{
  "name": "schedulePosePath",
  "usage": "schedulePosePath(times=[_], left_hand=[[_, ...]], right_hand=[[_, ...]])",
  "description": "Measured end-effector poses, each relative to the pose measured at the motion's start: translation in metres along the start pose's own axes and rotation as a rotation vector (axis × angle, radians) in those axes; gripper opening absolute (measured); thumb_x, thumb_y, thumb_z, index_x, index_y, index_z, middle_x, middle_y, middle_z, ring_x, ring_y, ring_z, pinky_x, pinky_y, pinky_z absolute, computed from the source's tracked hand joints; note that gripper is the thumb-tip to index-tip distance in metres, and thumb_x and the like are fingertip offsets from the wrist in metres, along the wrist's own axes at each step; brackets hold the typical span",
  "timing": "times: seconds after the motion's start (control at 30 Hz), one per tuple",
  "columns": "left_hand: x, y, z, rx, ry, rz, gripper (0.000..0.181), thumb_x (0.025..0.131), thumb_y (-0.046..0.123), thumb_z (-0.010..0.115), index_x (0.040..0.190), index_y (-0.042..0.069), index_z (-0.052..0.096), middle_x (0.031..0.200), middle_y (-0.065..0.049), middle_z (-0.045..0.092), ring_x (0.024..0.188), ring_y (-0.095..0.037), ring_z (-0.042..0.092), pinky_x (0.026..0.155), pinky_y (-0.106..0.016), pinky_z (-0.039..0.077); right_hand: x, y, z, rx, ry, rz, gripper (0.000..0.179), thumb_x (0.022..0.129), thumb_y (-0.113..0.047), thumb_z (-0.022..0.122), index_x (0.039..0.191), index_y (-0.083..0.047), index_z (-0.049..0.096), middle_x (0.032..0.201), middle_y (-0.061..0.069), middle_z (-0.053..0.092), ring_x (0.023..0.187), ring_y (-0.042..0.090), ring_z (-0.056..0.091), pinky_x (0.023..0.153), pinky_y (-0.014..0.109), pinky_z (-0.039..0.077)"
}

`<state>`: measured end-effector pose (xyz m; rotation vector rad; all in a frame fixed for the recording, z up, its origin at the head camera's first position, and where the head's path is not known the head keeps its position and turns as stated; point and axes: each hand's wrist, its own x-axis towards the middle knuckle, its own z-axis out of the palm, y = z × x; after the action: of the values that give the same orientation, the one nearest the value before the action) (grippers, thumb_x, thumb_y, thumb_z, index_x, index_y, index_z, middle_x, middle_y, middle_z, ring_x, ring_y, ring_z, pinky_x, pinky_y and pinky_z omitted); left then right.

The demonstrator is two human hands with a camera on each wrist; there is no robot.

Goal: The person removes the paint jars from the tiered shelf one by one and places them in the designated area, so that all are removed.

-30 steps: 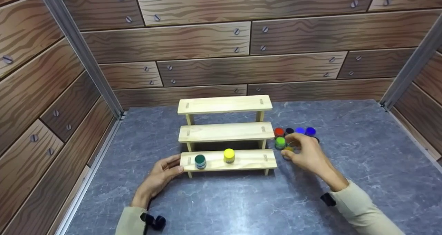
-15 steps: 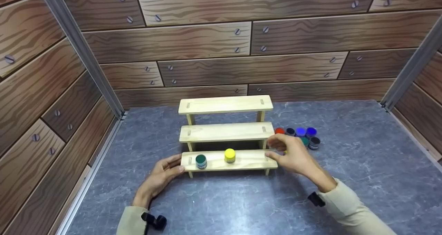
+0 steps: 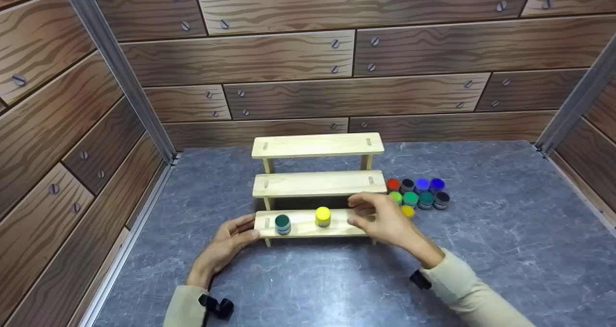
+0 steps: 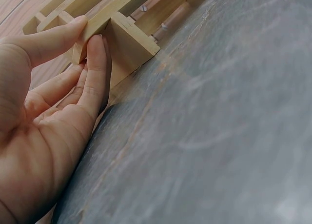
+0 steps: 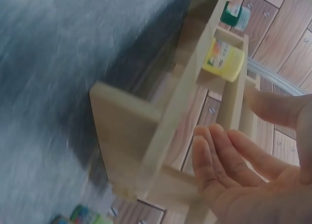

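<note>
A pale wooden three-step display stand (image 3: pixel 317 185) stands on the grey marbled table. My left hand (image 3: pixel 231 238) grips the left end of its lowest step; in the left wrist view the thumb and forefinger (image 4: pixel 95 63) pinch the board's corner. On that step sit a dark green paint jar (image 3: pixel 283 224) at the left and a yellow paint jar (image 3: pixel 323 217) near the middle. My right hand (image 3: pixel 385 221) hovers over the step's right end, just right of the yellow jar (image 5: pixel 224 59). Its thumb and fingers are apart, with nothing seen between them.
Right of the stand, several paint jars (image 3: pixel 422 185) stand close together in rows: red, black, blues, greens and an orange-yellow one (image 3: pixel 407 211) nearest me. A wood-patterned wall (image 3: pixel 288 57) closes off the back, with metal posts (image 3: pixel 120 72) at the corners.
My right hand has moved left from the jar cluster to above the lowest step, uncovering the jars. The left hand stays on the stand. The view has shifted slightly.
</note>
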<state>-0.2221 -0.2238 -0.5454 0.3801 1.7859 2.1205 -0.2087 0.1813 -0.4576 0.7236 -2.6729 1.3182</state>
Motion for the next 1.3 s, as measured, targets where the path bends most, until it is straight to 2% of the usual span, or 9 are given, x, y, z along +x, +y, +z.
schedulePosePath(times=[0.23,0.37,0.63,0.83,1.0,1.3], left_hand=[[0.0,0.0,0.0,0.005,0.003,-0.002,0.072,0.102,0.001,0.067,0.158,-0.02,0.027,0.156,-0.036,0.047,0.126,-0.018,0.065,0.11,-0.029,0.056],[0.0,-0.001,0.0,0.003,0.009,-0.012,0.073,0.101,0.001,0.067,0.158,-0.02,0.026,0.155,-0.036,0.047,0.126,-0.018,0.066,0.11,-0.03,0.056],[0.0,-0.001,0.001,-0.002,0.022,-0.015,0.073,0.101,-0.001,0.067,0.158,-0.021,0.026,0.154,-0.035,0.05,0.125,-0.019,0.066,0.11,-0.03,0.056],[0.0,-0.001,0.0,-0.004,0.019,-0.012,0.073,0.101,-0.001,0.066,0.158,-0.021,0.026,0.152,-0.034,0.051,0.123,-0.019,0.067,0.11,-0.031,0.056],[0.0,0.0,0.0,0.004,-0.001,0.0,0.071,0.102,0.0,0.065,0.157,-0.022,0.026,0.153,-0.035,0.05,0.125,-0.018,0.067,0.11,-0.03,0.056],[0.0,0.001,0.0,0.006,-0.008,0.001,0.072,0.102,0.001,0.065,0.158,-0.021,0.026,0.154,-0.036,0.049,0.126,-0.019,0.066,0.11,-0.03,0.056]], right_hand=[[0.008,0.001,0.023,0.081,-0.029,-0.043,0.036,0.094,-0.007,0.081,0.126,0.004,0.072,0.121,0.022,0.076,0.106,0.035,0.075,0.095,0.049,0.064],[0.012,-0.002,0.034,0.151,-0.055,-0.025,0.038,0.094,-0.003,0.079,0.13,0.006,0.07,0.121,0.023,0.076,0.108,0.036,0.075,0.097,0.046,0.064],[0.017,-0.005,0.047,0.179,-0.079,0.001,0.045,0.095,-0.005,0.079,0.137,0.006,0.067,0.124,0.02,0.076,0.109,0.033,0.075,0.097,0.039,0.064],[0.019,-0.006,0.052,0.17,-0.061,0.021,0.043,0.095,-0.005,0.079,0.136,0.004,0.069,0.121,0.019,0.077,0.105,0.028,0.076,0.09,0.032,0.065],[0.019,-0.007,0.054,0.158,-0.038,0.016,0.04,0.095,-0.006,0.08,0.133,0.001,0.072,0.119,0.017,0.078,0.102,0.026,0.077,0.088,0.033,0.065],[0.017,-0.005,0.047,0.146,0.017,-0.003,0.035,0.092,-0.01,0.084,0.125,-0.003,0.076,0.112,0.012,0.08,0.091,0.02,0.076,0.081,0.027,0.064]])
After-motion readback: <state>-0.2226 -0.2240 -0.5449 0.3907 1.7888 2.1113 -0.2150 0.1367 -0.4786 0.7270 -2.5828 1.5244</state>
